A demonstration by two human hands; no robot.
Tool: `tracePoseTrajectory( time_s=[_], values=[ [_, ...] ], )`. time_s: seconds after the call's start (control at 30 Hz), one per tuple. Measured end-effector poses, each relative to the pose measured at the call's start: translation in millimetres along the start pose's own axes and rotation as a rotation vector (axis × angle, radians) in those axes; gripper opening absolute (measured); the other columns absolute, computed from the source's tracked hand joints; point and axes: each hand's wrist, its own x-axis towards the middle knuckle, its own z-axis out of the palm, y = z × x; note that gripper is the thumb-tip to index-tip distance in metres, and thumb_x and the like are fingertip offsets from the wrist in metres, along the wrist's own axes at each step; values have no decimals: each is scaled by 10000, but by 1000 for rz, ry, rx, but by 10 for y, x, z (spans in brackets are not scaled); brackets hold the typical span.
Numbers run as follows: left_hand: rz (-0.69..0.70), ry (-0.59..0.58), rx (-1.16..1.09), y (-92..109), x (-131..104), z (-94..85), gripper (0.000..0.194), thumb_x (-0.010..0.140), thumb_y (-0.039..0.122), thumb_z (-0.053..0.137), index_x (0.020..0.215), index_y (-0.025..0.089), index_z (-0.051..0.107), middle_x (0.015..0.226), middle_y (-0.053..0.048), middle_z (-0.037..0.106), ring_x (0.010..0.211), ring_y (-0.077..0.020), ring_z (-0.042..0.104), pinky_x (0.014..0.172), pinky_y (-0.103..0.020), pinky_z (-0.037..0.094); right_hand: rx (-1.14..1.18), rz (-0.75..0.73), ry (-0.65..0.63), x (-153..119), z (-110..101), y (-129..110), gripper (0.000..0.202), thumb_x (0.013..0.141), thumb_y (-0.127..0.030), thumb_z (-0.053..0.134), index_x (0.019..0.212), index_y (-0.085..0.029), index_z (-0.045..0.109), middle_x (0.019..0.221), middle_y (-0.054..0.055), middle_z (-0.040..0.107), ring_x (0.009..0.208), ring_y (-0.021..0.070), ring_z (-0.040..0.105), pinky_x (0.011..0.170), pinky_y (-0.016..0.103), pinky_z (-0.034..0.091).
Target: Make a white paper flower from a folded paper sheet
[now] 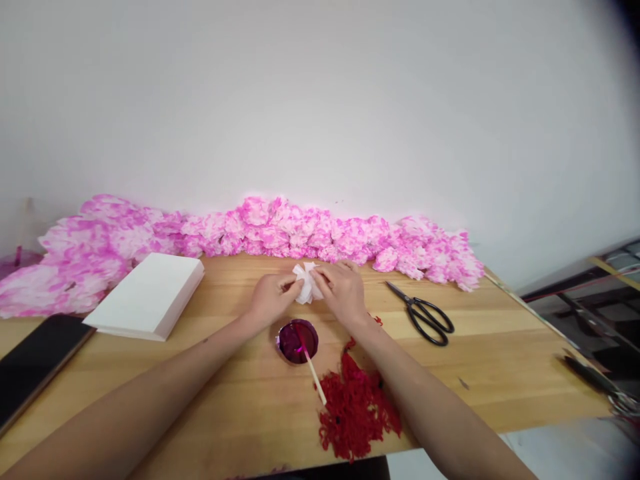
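Between my two hands is a small white tissue-paper flower [307, 283] with folded petals spreading out. My left hand [273, 297] pinches its left side, thumb and fingertips closed on the paper. From the other side my right hand [343, 288] grips the paper in the same way. Just below my hands stands a small round dish of purple-magenta dye [293, 347], and a thin wooden stick [316, 380] leans out of it, its upper part stained pink. A tangled heap of red yarn pieces [357, 407] lies beside the dish, partly under my right forearm.
Pink-and-white paper flowers [310, 230] are piled along the wall at the back. A stack of white paper [145, 297] and a black phone [37, 360] lie at left. Black-handled scissors [425, 313] rest at right, and another dark-handled tool [590, 373] lies by the table's right edge.
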Motion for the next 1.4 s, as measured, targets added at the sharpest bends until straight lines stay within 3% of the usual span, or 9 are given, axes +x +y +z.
tracePoseTrajectory(
  time_s=[0.17,0.4,0.57,0.7,0.83,1.0,1.13,1.27,1.4],
  values=[
    [-121,-15,-268,-25,42,-18,407,814,498,518,607,149,550,626,-17,567,621,-146,505,603,-244,377,351,261,-11,-9,53,69,277,916,-394,514,795,-209,681,713,1,689,646,174,586,607,288,407],
    [-78,1,-66,4,15,-3,434,842,492,484,564,159,462,543,23,420,545,-106,385,536,-234,279,86,-11,23,-40,28,9,231,932,-342,541,799,-240,699,793,2,732,766,175,619,878,368,363],
    [-74,-71,-200,48,4,-10,435,860,496,475,605,151,539,607,-5,549,606,-133,496,593,-237,378,484,323,45,-12,23,29,251,871,-419,568,796,-209,685,744,6,694,676,168,591,644,290,427],
    [-77,-49,-278,47,14,-33,437,859,513,497,652,141,595,673,-37,617,663,-153,552,639,-248,426,656,389,60,29,-14,64,348,868,-512,535,787,-200,665,705,4,655,659,160,571,618,273,444],
    [-63,-50,-271,39,3,-43,438,866,506,501,652,139,605,672,-37,621,663,-154,557,638,-249,423,498,277,31,36,-87,58,487,936,-557,390,739,-202,659,692,17,652,668,171,578,648,299,445],
    [-84,-41,-196,46,-46,-25,462,879,523,472,652,142,601,641,-18,590,639,-151,532,601,-244,395,109,82,14,-14,-83,14,330,894,-480,547,728,-214,651,705,5,666,696,172,567,765,334,383],
    [-80,-53,-143,-20,-50,21,401,833,481,538,635,137,593,617,0,566,598,-130,501,572,-229,355,61,34,-24,-56,-8,8,285,913,-415,550,728,-226,656,699,-7,669,701,164,571,776,330,359],
    [-49,-76,-109,-82,-50,53,386,837,459,540,645,133,621,617,0,587,603,-129,517,581,-225,364,105,89,-1,-61,24,34,278,903,-407,560,723,-225,667,722,-2,681,700,161,573,762,321,373],
    [-39,-99,-171,-69,-55,40,373,844,461,551,715,132,673,670,-14,644,637,-139,561,617,-229,406,357,270,32,-50,45,66,266,859,-421,596,718,-207,667,658,-14,631,612,137,524,619,277,379]
  ],
)
